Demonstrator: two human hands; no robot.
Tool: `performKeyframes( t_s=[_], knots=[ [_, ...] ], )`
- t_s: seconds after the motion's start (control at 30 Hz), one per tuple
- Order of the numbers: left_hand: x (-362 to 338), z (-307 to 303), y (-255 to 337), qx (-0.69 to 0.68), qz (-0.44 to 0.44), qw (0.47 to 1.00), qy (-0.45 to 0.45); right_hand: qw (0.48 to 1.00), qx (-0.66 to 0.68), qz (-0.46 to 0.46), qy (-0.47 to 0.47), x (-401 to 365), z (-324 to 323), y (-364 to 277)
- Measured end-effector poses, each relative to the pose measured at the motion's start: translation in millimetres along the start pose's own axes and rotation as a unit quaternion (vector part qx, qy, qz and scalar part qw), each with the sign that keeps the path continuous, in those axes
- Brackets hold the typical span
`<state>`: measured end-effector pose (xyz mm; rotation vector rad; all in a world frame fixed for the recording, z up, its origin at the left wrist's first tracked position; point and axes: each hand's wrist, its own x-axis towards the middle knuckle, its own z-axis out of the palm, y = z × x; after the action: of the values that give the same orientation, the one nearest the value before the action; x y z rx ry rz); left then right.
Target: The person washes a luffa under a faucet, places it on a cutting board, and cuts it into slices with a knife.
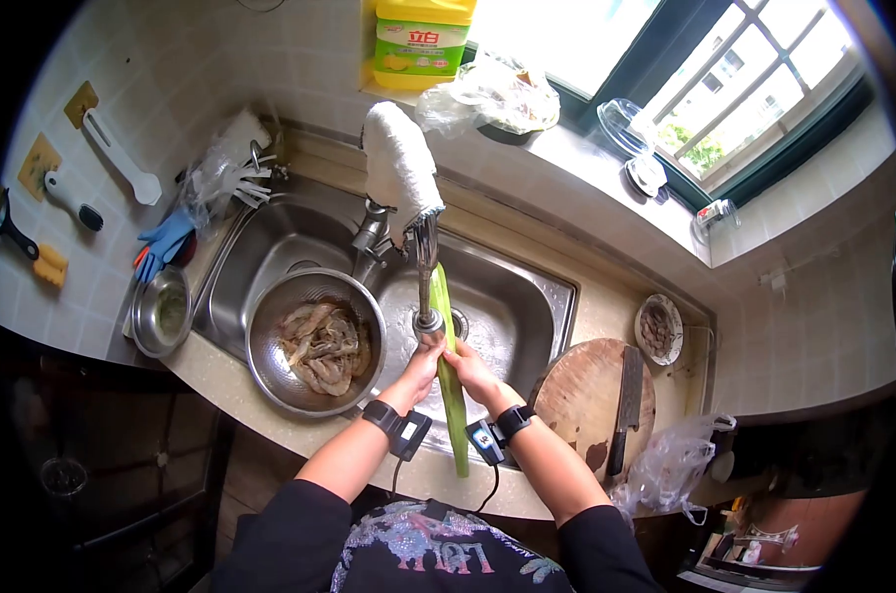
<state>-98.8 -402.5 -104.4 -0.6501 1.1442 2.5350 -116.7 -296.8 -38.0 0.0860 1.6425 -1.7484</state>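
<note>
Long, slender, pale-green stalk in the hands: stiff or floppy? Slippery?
The long, slender, pale-green stalk is probably fairly stiff: it runs nearly straight past the left hand and right hand. Likely slippery if wet, being held by the chrome faucet. Its slim shape suggests it's light for its length.

Tiled wall (211, 74) w/ barred window (739, 89)

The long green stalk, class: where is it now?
In the head view, the green stalk runs near the centre between the left hand and right hand, beside the tap, above the right basin.
</note>
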Motion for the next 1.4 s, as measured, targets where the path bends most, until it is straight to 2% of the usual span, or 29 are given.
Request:
performKeyframes(
  t_s=[0.07, 0.13, 0.2, 0.27, 0.33, 0.4, 0.43, 0.47, 0.53, 0.7, 0.73, 0.8, 0.83, 0.87, 0.93, 1.0, 1.1, 1.2, 1.33, 1.4],
  knots=[
    [-8, 9, 14, -0.006, -0.016, 1.000, 0.015, 0.999, -0.001, -0.005, 0.031, 18, -7, 17],
    [-12, 15, 20, -0.020, -0.019, 1.000, 0.010, 0.999, -0.008, -0.002, 0.044, 19, -7, 7],
    [-12, 18, 19, -0.049, 0.009, 0.999, -0.006, 0.995, -0.058, -0.033, 0.070, 15, -4, 0],
    [-14, 20, 21, -0.015, 0.025, 1.000, 0.001, 0.994, -0.036, -0.027, 0.098, 15, -2, -3],
    [-12, 18, 20, 0.022, 0.030, 0.999, 0.007, 0.979, -0.001, -0.082, 0.186, 16, 0, -3],
    [-11, 15, 23, 0.124, 0.007, 0.992, -0.007, 0.978, 0.050, -0.105, 0.175, 19, -1, -4],
    [-7, 8, 15, 0.147, 0.063, 0.987, -0.025, 0.969, 0.091, -0.134, 0.186, 22, -3, -2],
    [-3, -2, 5, 0.149, 0.064, 0.987, -0.024, 0.958, 0.132, -0.164, 0.195, 26, -5, 0],
    [0, -19, -8, 0.300, 0.044, 0.953, -0.030, 0.955, 0.140, -0.176, 0.195, 29, -7, -6],
    [-21, -30, -5, 0.344, 0.143, 0.927, 0.046, 0.920, 0.185, -0.242, 0.246, 31, -9, -21],
    [-24, -32, -6, 0.348, 0.141, 0.926, 0.047, 0.914, 0.179, -0.259, 0.258, 32, -13, -19],
    [-26, -31, -8, 0.351, 0.211, 0.905, 0.115, 0.899, 0.173, -0.300, 0.268, 27, -20, -25],
    [-28, -28, -2, 0.297, 0.224, 0.924, 0.093, 0.891, 0.176, -0.314, 0.275, 22, -21, -29],
    [-52, 2, 35, 0.245, 0.148, 0.953, 0.099, 0.883, 0.179, -0.328, 0.282, 17, -22, -30],
    [-34, 14, 54, 0.070, 0.156, 0.982, 0.083, 0.879, 0.181, -0.333, 0.289, 12, -34, -33],
    [-26, 34, 86, -0.007, 0.175, 0.971, 0.166, 0.881, 0.182, -0.330, 0.285, 5, -43, -33],
    [-10, 31, 118, -0.031, 0.155, 0.966, 0.206, 0.886, 0.195, -0.318, 0.277, -6, -33, -28],
    [10, 20, 133, -0.085, 0.117, 0.975, 0.166, 0.906, 0.201, -0.276, 0.249, -4, -23, -7],
    [32, 1, 146, -0.160, 0.096, 0.981, 0.058, 0.945, 0.146, -0.219, 0.196, -3, -20, 11],
    [34, -1, 153, -0.152, 0.102, 0.981, 0.059, 0.946, 0.146, -0.205, 0.207, -11, -17, 8]
  ],
)
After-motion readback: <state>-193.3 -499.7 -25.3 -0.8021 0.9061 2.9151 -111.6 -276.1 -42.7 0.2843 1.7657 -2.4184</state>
